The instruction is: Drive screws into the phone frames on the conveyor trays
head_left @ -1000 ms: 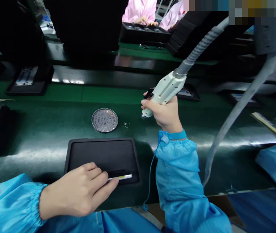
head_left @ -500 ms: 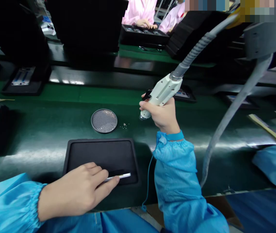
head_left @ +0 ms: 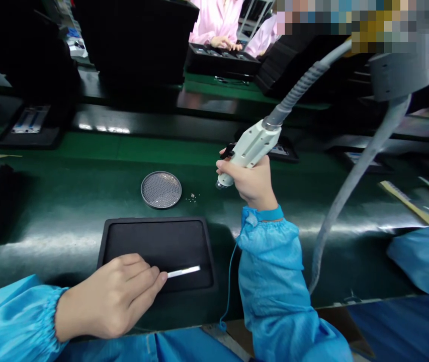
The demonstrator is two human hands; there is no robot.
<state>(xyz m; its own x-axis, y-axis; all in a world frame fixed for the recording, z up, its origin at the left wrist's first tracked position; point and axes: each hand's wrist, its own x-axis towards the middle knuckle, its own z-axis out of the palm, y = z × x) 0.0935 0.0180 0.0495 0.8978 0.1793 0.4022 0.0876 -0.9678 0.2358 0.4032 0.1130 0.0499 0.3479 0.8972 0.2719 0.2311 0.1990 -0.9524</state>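
My right hand (head_left: 254, 181) is wrapped round the pale body of an electric screwdriver (head_left: 255, 143), its metal tip pointing down above the green bench. Low at the left, my left hand (head_left: 114, 296) pinches a slim white strip-like piece (head_left: 184, 271) between thumb and fingers. What kind of piece it is I cannot tell; its near end is hidden by the fingers. Beneath it lies a shallow black tray (head_left: 157, 239). Behind the tray is a round dimpled dish (head_left: 161, 190) with tiny shiny bits, and several small bits (head_left: 192, 197) are scattered beside it.
A grey ribbed hose (head_left: 297, 90) runs up from the screwdriver, and a thicker grey tube (head_left: 346, 196) curves down at the right. Black trays with parts (head_left: 31, 120) line the back. A yellow strip (head_left: 408, 202) lies right. Co-workers in pink (head_left: 216, 22) sit opposite; a blue sleeve (head_left: 421, 256) shows right.
My left thumb has drawn back and closed against the fingers, so the white piece is now pinched and shows more of its length. My right hand keeps the screwdriver nearly in place; the view shifted slightly.
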